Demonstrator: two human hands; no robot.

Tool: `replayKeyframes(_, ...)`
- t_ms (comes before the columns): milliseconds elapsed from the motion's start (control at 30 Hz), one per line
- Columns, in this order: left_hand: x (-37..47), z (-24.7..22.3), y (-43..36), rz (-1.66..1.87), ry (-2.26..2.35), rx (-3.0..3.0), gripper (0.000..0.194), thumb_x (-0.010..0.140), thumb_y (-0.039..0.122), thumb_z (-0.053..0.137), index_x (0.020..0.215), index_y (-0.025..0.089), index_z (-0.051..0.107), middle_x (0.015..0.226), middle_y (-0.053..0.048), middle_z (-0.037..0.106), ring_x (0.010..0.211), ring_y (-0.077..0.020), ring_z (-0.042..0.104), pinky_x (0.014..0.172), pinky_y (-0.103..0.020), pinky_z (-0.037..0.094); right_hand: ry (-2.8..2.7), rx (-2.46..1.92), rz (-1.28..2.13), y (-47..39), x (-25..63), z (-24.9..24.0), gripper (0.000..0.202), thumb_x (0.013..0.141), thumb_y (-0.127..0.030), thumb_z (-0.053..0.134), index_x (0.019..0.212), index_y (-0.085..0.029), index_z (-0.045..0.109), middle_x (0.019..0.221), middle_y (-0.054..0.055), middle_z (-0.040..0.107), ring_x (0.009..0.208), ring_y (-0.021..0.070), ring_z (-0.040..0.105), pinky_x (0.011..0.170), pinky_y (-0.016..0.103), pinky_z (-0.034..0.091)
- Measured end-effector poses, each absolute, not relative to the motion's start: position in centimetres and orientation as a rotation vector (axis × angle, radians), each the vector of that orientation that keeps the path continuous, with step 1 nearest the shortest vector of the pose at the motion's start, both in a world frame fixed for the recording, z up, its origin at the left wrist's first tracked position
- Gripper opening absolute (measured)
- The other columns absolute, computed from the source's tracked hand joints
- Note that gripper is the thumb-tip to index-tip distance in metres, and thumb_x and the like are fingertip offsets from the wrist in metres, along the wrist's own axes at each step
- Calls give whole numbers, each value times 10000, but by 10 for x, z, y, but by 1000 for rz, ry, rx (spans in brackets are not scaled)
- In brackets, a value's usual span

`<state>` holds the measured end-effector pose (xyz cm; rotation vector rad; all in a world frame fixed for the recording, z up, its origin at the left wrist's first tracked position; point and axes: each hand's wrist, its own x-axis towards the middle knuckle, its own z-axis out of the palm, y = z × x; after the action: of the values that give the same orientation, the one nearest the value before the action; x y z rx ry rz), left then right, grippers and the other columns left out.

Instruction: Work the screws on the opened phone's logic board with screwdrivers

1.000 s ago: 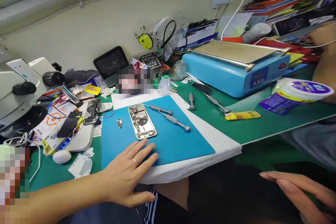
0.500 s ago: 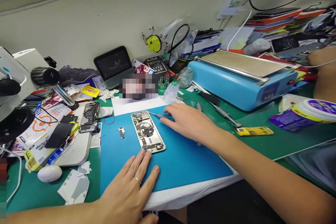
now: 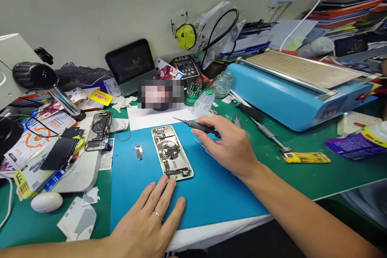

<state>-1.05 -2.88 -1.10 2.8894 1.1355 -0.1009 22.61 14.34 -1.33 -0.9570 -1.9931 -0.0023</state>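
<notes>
Blue mat [image 3: 217, 205] on green desk [image 3: 308, 175], pale wall [image 3: 75, 16] behind; right hand [image 3: 231, 145] pinching screwdriver [image 3: 191, 124], left hand [image 3: 146, 221] spread.

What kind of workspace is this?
Probably an electronics or phone repair bench: an opened phone with its internals exposed lies on a blue mat, the right hand holds a slim screwdriver, and a bit set stands behind.

phone [image 3: 172, 152] on the mat [image 3: 211, 199]

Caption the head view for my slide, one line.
Right hand holds a precision screwdriver, left hand by an opened smartphone on a blue mat.
</notes>
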Motion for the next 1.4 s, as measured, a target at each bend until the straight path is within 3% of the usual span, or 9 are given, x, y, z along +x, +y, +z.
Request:
replayKeyframes(133,-15,-21,-31,-3,1144,3040,1017,901,662,675,1622,63,281,1645,-303,305,1549,-451,256,1200,-535,318,-1888,-924,85,140,228,-7,108,953,-223,657,1061,-226,660,961,40,758,848,201,732,771,313,598)
replayKeyframes(233,-18,-28,-31,82,1188,3147,755,1034,478,579,1618,81,313,1646,-268,328,1545,-422,273,1218,-511,283,-1823,-930,151,139,229,-6,134,936,-200,663,1067,-233,665,972,29,760,830,189,732,756,305,604)
replayKeyframes(333,-20,-31,-30,97,1199,3150,662,1045,324,589,1611,98,332,1638,-262,348,1530,-421,317,1210,-506,325,-1775,-928,129,139,231,-7,118,939,-229,684,1054,-250,674,958,21,764,808,192,730,743,315,605)
replayKeyframes(667,-22,-33,-28,31,1178,3010,677,1046,258,559,1638,145,250,1682,-216,278,1564,-409,262,1208,-518,392,-1705,-852,41,137,234,-5,42,968,-293,677,951,-266,650,832,20,712,756,216,707,694,352,579)
replayKeyframes(833,-21,-31,-28,2,1143,3005,749,1002,246,633,1630,104,250,1668,-265,273,1556,-436,263,1195,-530,395,-1714,-793,170,143,235,-7,155,1009,-378,605,945,-243,649,959,57,741,912,240,739,835,394,599)
replayKeyframes(933,-21,-29,-27,-1,1130,2945,857,992,429,656,1640,94,205,1683,-279,212,1569,-441,218,1205,-543,374,-1762,-826,238,130,229,1,114,1018,-333,607,1067,-249,665,943,30,772,845,202,756,806,347,620)
replayKeyframes(1033,-21,-22,-25,-27,1116,2834,1018,911,636,688,1642,116,207,1701,-272,150,1575,-442,196,1233,-554,334,-1716,-842,323,107,213,6,250,1034,-315,587,1276,-256,612,941,20,773,821,184,759,806,332,643)
replayKeyframes(1300,-12,6,-25,-165,1158,2635,962,883,467,739,1645,145,249,1706,-261,105,1590,-447,94,1251,-679,195,-1653,-654,81,95,181,-27,527,1048,-241,534,1534,-290,338,936,40,735,750,188,761,700,350,667)
replayKeyframes(1400,-13,5,-27,-127,1176,2634,947,894,460,721,1648,153,235,1717,-242,87,1597,-427,63,1265,-651,185,-1697,-648,34,100,182,-32,529,1037,-233,549,1524,-305,357,961,51,755,766,203,770,702,356,663)
